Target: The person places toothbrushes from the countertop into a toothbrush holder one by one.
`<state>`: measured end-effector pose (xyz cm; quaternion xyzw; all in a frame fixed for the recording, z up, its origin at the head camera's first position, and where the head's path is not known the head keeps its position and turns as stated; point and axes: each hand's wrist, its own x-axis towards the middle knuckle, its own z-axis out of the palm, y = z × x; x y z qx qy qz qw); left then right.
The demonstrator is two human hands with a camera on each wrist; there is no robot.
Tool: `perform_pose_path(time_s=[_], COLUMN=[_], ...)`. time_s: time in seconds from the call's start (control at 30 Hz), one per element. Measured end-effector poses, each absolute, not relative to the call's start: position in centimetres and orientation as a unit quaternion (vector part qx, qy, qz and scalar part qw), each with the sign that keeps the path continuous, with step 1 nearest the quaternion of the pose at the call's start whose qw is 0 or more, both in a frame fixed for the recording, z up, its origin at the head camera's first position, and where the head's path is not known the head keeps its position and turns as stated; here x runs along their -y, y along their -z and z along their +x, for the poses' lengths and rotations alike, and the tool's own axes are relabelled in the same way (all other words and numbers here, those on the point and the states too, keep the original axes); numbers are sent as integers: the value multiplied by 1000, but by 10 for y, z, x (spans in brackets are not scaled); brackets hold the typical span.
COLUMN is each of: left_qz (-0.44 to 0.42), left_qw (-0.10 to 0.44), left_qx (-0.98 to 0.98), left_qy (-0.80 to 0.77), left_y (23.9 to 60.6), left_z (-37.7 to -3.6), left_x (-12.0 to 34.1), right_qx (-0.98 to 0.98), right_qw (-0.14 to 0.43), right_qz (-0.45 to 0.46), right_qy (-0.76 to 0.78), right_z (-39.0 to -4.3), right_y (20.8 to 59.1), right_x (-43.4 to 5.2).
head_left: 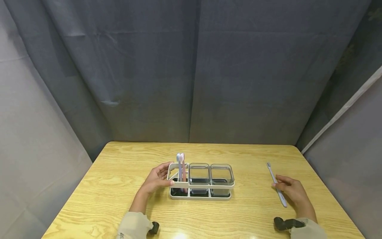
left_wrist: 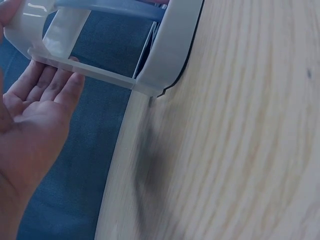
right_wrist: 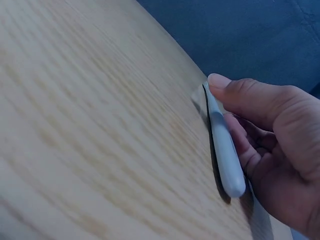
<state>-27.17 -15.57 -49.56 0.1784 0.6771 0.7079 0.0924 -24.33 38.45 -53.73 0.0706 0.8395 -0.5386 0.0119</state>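
A white three-slot rack (head_left: 200, 196) stands at the table's middle. Its left slot holds a blue and a pink toothbrush (head_left: 180, 166), and the other two slots hold clear cups (head_left: 199, 174). My left hand (head_left: 162, 177) rests against the rack's left end. In the left wrist view the left hand's (left_wrist: 45, 100) straight fingers touch the rack's (left_wrist: 170, 45) rail. At the right, a pale toothbrush (head_left: 273, 175) lies on the table. My right hand (head_left: 279, 186) grips its handle. The right wrist view shows the right hand (right_wrist: 235, 120) with its thumb on the toothbrush (right_wrist: 225, 155) and its fingers curled under it.
The wooden table (head_left: 119, 186) is enclosed by grey curtains (head_left: 191, 83) at the back and both sides. Bare wood lies between the rack and the right hand, and along the front edge.
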Motion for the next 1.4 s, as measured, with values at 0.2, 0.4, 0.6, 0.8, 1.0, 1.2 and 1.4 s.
perform_pose_path(time_s=[0.2, 0.4, 0.6, 0.8, 1.0, 1.2, 1.4], left_qz=[185, 175, 174, 174, 177, 176, 176], left_qw=[93, 96, 101, 94, 90, 93, 96], left_qx=[-677, -675, -672, -675, -681, -678, -678], left_qy=[-706, -711, -713, -711, -705, -708, -707], left_y=[496, 495, 494, 496, 496, 494, 493], left_z=[-272, -271, -269, -270, -269, -269, -269], left_x=[156, 155, 154, 155, 155, 155, 156], right_qx=[-800, -778, -770, -788, -784, -822, -884], right_qw=[19, 60, 123, 135, 144, 149, 103], right_qz=[78, 77, 54, 35, 40, 29, 11], right_qy=[594, 621, 624, 600, 603, 548, 456], right_z=[-243, -241, -245, -251, -249, -252, -257], right_y=[540, 534, 524, 525, 522, 511, 507], right_x=[-380, -383, -394, -397, -394, -386, -375])
